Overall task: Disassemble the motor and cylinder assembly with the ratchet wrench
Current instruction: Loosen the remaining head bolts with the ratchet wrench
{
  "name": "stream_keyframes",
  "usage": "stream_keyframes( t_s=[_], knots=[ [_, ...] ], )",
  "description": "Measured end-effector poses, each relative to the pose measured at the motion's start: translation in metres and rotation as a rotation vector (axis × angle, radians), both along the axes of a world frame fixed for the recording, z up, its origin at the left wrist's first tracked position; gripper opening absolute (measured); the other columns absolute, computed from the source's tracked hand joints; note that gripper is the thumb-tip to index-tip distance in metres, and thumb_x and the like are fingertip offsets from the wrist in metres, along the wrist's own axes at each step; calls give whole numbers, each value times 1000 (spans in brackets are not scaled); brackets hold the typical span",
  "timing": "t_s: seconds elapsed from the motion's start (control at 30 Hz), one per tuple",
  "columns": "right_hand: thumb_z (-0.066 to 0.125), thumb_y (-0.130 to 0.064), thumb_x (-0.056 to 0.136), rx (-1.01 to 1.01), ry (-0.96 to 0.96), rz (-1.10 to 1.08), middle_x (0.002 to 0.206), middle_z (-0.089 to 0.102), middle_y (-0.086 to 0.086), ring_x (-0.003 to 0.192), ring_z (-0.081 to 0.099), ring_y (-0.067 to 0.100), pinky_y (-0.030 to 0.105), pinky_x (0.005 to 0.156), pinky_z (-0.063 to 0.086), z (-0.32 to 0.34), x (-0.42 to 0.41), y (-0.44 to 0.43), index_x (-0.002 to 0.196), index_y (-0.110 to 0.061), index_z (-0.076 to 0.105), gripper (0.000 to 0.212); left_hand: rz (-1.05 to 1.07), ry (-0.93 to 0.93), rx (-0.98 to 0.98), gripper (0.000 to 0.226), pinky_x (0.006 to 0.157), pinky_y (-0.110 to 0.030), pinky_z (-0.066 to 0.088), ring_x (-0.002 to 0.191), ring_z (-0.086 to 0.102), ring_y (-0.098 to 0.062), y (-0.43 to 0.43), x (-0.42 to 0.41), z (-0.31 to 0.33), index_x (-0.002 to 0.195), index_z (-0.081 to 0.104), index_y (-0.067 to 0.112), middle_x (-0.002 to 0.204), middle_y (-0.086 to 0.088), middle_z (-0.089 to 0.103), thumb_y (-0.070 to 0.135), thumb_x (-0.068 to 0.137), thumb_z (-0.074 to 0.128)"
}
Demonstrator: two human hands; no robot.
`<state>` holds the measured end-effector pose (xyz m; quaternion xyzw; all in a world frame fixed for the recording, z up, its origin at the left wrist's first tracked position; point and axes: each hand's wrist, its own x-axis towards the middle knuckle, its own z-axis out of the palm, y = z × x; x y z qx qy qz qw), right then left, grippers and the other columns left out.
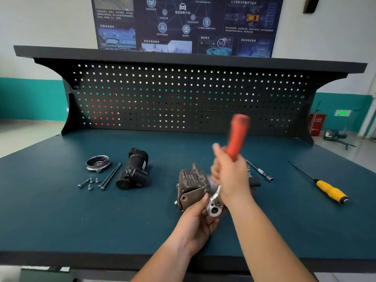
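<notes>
The ratchet wrench (232,159) is smeared by motion, so its red handle is only a blur. The right hand (231,177) covers the shaft, the far right side of the cylinder assembly (192,186) and most of a small dark part behind it. Where the wrench head meets the cylinder cannot be made out.

The right hand's fingers are wrapped tight round the low end of the red handle. The left hand (196,219) has its fingers curled under the silver wrench head and its thumb on the cylinder's near corner.

The cylinder assembly stands mid-table (61,210), nearer the front edge. The black motor (134,169) lies apart, toward the left edge, with long bolts (110,176), small screws (90,183) and a round cover (98,162) beside it. Toward the right edge lie an extension bar (260,170) and a yellow-handled screwdriver (329,191).
</notes>
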<state>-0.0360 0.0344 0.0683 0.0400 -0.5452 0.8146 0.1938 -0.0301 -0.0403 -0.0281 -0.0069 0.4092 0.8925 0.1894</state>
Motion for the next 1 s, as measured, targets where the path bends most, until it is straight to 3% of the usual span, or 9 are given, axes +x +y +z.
stream_keyframes(
  t_s=[0.17, 0.23, 0.3, 0.47, 0.67, 0.73, 0.8, 0.9, 1.0],
  knots=[
    [48, -29, 98, -799, -96, -149, 40, 22, -11, 31, 19, 4, 16, 30, 17, -30, 10, 29, 63, -22, 28, 41, 11, -18, 9, 19, 48, -18, 50, 60, 69, -12, 1, 0, -1, 64, 74, 14, 74, -4, 71, 31, 69, 65],
    [46, -30, 98, -940, -119, -166, 40, 23, -11, 30, 20, 5, 16, 31, 19, -40, 12, 31, 63, -21, 28, 41, 5, -10, 12, 21, 49, -18, 51, 56, 67, -9, 1, 1, 0, 59, 75, 15, 70, -1, 71, 31, 69, 64],
    [46, -30, 99, -939, -113, -182, 40, 22, -11, 31, 20, 6, 17, 31, 19, -42, 12, 29, 64, -21, 28, 40, -2, -14, 9, 23, 50, -19, 51, 58, 67, -8, 0, 2, 1, 59, 76, 16, 71, 0, 72, 31, 71, 63],
    [51, -17, 96, -478, -9, -154, 40, 26, -13, 31, 23, 3, 15, 32, 19, -18, 5, 18, 65, -21, 31, 38, -19, -54, 32, 16, 52, -20, 51, 64, 70, -13, -2, 4, 1, 70, 75, 15, 80, -5, 73, 29, 69, 65],
    [66, -20, 88, 569, 90, 54, 43, 38, -12, 39, 32, 5, 22, 44, 29, 5, -1, -17, 63, -21, 43, 33, -41, -13, 50, 18, 64, -24, 53, 66, 69, -13, -4, 3, -1, 91, 68, 12, 79, -5, 73, 22, 78, 60],
    [67, -23, 86, 846, 131, 116, 41, 37, -13, 42, 31, 4, 23, 46, 28, 4, 0, -29, 58, -22, 40, 39, -37, 21, 48, 16, 73, -28, 50, 67, 68, -14, -4, 3, -3, 92, 66, 9, 77, -5, 71, 17, 81, 57],
    [66, -27, 86, 1023, 160, 162, 40, 39, -15, 41, 32, 3, 19, 44, 26, 0, 1, -34, 55, -24, 38, 42, -24, 47, 43, 14, 73, -29, 51, 65, 67, -14, -4, 3, -6, 89, 66, 7, 75, -6, 70, 12, 83, 54],
    [67, -28, 86, 969, 165, 124, 41, 37, -15, 43, 31, 3, 20, 46, 27, -4, 4, -31, 55, -26, 39, 41, -15, 74, 24, 21, 68, -26, 54, 61, 66, -12, -4, 3, -7, 84, 65, 9, 69, -3, 69, 7, 92, 46],
    [67, -18, 87, 505, 118, 66, 41, 37, -12, 38, 31, 3, 18, 42, 28, -8, 7, -17, 61, -22, 44, 35, -3, 72, 17, 26, 64, -22, 56, 63, 68, -11, -3, 4, -5, 77, 73, 11, 72, -3, 72, 8, 91, 51]
  ],
)
